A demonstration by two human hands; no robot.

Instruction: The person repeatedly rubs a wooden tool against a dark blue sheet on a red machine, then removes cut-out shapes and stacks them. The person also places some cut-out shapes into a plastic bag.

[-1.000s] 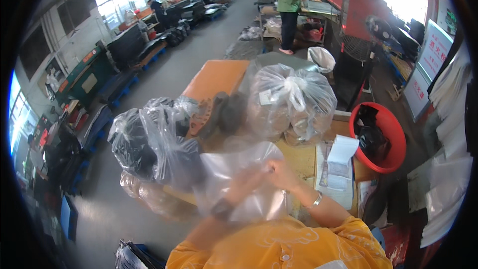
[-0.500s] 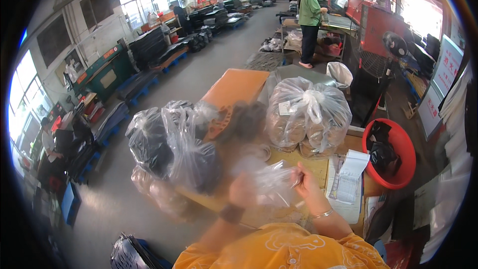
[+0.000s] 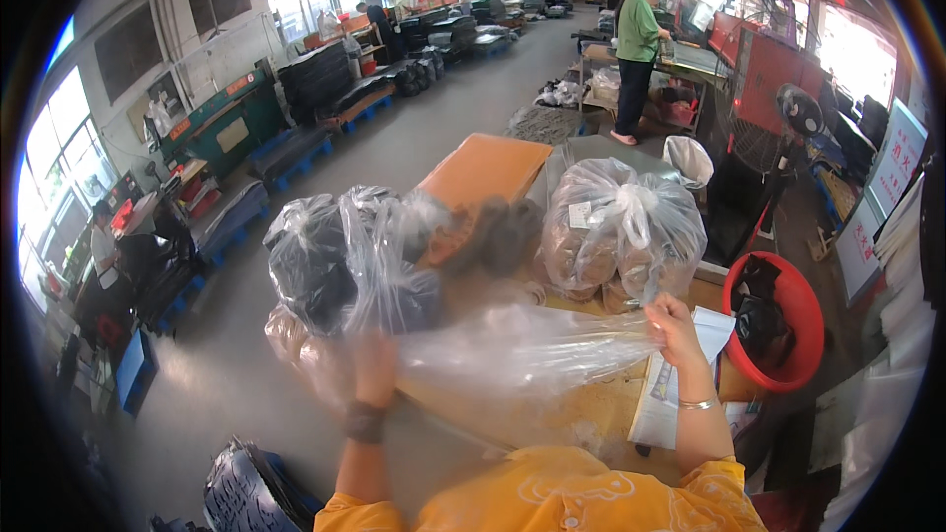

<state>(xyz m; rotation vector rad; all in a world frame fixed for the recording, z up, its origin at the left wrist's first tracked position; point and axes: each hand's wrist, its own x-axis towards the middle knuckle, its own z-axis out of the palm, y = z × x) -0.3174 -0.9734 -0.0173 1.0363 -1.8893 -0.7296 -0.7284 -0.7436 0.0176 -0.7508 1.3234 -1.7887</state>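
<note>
A clear plastic bag (image 3: 522,345) is stretched sideways between my two hands, low over the table; motion smears much of it. Its right end is pinched in the closed fingers of my right hand (image 3: 672,330), just above the white papers (image 3: 655,404). At the other end is my left hand (image 3: 372,365), blurred, with its fingers not clearly visible; it is beside the filled bags on the left. Full see-through bags with dark contents (image 3: 313,266) stand there. Past my right hand sits a tied clear bag of brownish round pieces (image 3: 626,232).
A red tub (image 3: 808,325) with black plastic in it stands right of the table. An orange-brown board (image 3: 483,172) lies at the table's far side. Beyond it, a person in green (image 3: 638,49) stands at a bench. A fan (image 3: 798,110) is at the right.
My hands have moved apart, the left one to the left and the right one right and farther up. The plastic bag, bunched before, is now drawn out long between them.
</note>
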